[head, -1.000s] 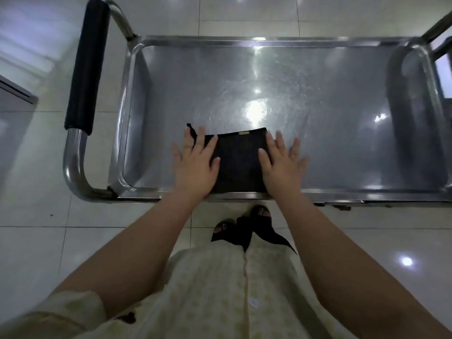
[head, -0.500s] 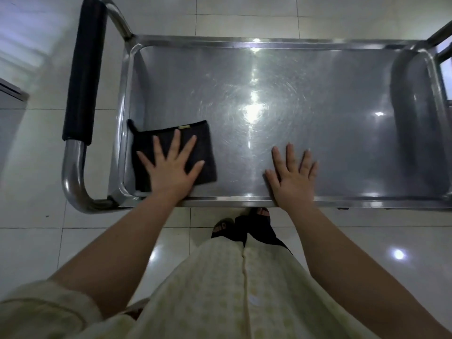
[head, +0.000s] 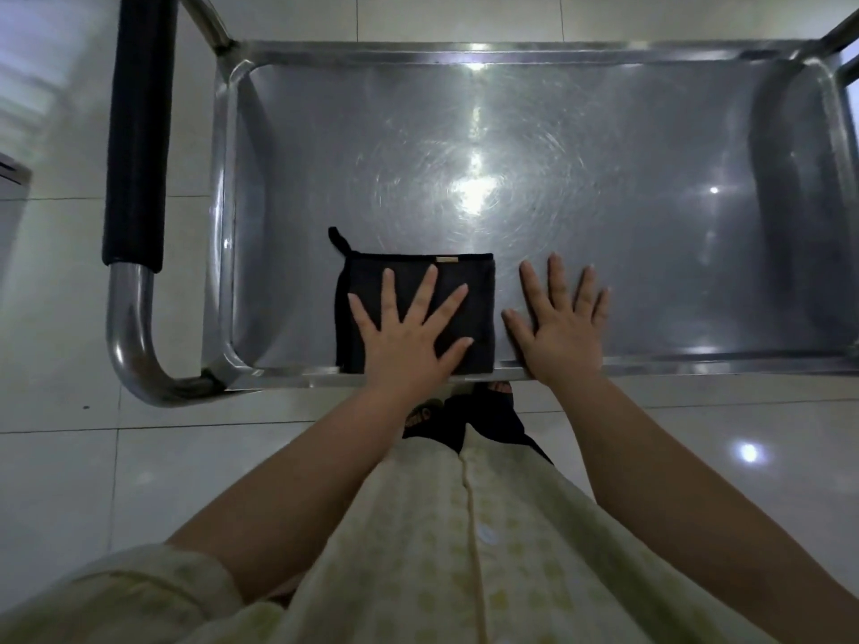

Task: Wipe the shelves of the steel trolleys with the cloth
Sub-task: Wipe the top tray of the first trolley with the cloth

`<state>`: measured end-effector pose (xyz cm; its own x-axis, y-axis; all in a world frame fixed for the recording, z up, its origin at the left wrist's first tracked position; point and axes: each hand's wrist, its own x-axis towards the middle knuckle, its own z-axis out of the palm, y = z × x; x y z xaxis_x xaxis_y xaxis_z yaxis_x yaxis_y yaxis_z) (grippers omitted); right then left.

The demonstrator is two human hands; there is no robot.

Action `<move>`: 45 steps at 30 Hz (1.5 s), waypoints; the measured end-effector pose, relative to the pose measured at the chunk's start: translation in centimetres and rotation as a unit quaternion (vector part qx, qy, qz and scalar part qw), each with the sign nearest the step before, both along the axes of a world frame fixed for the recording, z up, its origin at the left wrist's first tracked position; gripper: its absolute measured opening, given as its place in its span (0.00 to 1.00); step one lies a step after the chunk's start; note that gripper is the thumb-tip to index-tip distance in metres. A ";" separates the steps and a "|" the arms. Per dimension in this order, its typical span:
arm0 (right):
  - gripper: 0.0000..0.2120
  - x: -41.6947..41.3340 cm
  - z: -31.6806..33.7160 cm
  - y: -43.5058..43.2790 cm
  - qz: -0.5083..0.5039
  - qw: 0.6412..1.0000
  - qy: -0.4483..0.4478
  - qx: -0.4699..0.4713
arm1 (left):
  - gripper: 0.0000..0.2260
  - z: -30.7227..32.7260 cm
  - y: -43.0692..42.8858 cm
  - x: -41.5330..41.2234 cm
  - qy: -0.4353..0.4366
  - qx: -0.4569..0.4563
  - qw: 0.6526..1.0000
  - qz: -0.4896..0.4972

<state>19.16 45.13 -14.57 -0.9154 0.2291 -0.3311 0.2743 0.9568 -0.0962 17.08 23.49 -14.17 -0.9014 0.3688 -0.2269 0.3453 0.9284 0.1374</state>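
Observation:
A folded black cloth (head: 446, 281) lies flat on the top shelf of the steel trolley (head: 604, 188), close to its near rim and left of the middle. My left hand (head: 409, 332) presses on the cloth with straight, spread fingers. My right hand (head: 562, 323) rests flat on the bare steel just right of the cloth, its heel at the near rim. A small loop sticks out of the cloth's far left corner.
The trolley's push bar with a black foam grip (head: 139, 132) stands at the left, bending into a steel tube. Glossy white floor tiles (head: 69, 481) surround the trolley. My feet show under the near rim.
My left hand slid the cloth to the shelf's left end and has now brought it back right, beside my right hand. The right hand left the cloth and stays flat on the steel.

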 end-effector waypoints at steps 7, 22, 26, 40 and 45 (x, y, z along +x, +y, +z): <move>0.32 -0.1 0.1 -0.3 0.004 1.000 0.004 -0.010 | 0.30 0.2 -14.6 -3.2 -0.037 -0.080 0.988 0.125; 0.31 1.9 2.3 0.4 0.062 0.957 0.166 -0.230 | 0.34 1.3 1.2 0.7 -0.075 -0.012 0.996 -0.054; 0.29 4.5 2.0 -2.4 0.261 0.938 0.121 -0.194 | 0.35 1.4 -4.3 1.7 -0.054 0.041 0.992 -0.106; 0.10 2.3 10.0 -2.7 0.155 0.934 0.241 -0.211 | 0.10 6.7 -3.8 0.8 0.127 0.138 0.978 -0.092; 0.10 1.7 14.5 2.1 0.165 0.952 0.207 -0.153 | 0.06 12.5 -0.1 0.0 0.231 0.142 0.955 -0.124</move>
